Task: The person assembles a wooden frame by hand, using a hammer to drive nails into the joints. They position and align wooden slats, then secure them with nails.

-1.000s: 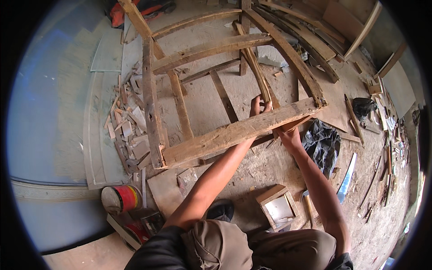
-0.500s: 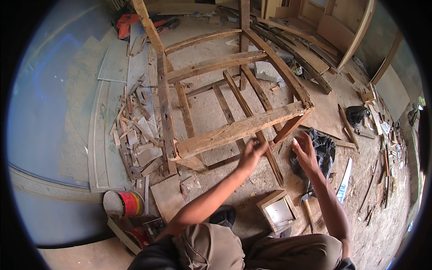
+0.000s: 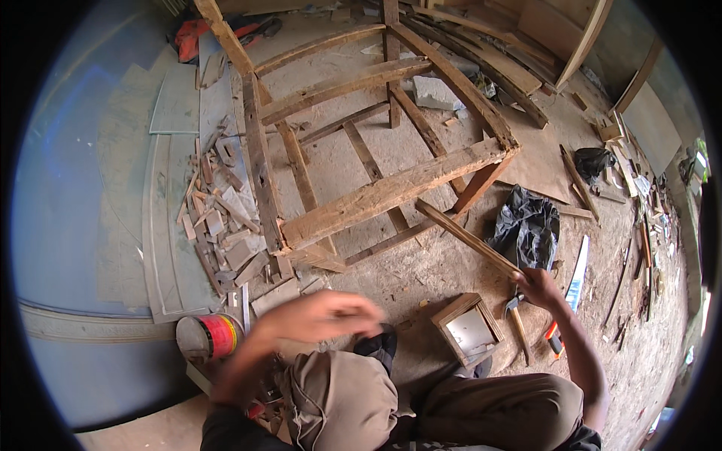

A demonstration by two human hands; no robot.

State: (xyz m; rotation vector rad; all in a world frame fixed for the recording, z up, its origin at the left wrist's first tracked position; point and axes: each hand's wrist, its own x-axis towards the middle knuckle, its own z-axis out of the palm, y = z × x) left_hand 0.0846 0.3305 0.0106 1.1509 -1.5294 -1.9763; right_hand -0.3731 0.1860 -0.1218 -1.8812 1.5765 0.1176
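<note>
My right hand (image 3: 540,287) is closed around the near end of a long wooden slat (image 3: 470,239). The slat slants away to the left, its far end close to the front rail of a worn wooden chair frame (image 3: 391,189). My left hand (image 3: 327,316), a little blurred, hovers above my knee with its fingers stretched out and nothing in it. Below the right hand a hammer (image 3: 519,331) lies on the floor beside a small wooden box (image 3: 456,310) with a pale inside. Other slats remain fixed low in the chair frame.
A handsaw (image 3: 578,272) and an orange-black tool (image 3: 554,340) lie to the right, near a crumpled black plastic bag (image 3: 525,225). Wood offcuts (image 3: 229,225) are heaped left of the chair frame. A red-yellow can (image 3: 218,335) stands at lower left; boards (image 3: 519,68) lie at the back right.
The slat has come out of the chair frame toward the right, now in my right hand. My left hand has let go of it and moved back to the left. The view has shifted slightly.
</note>
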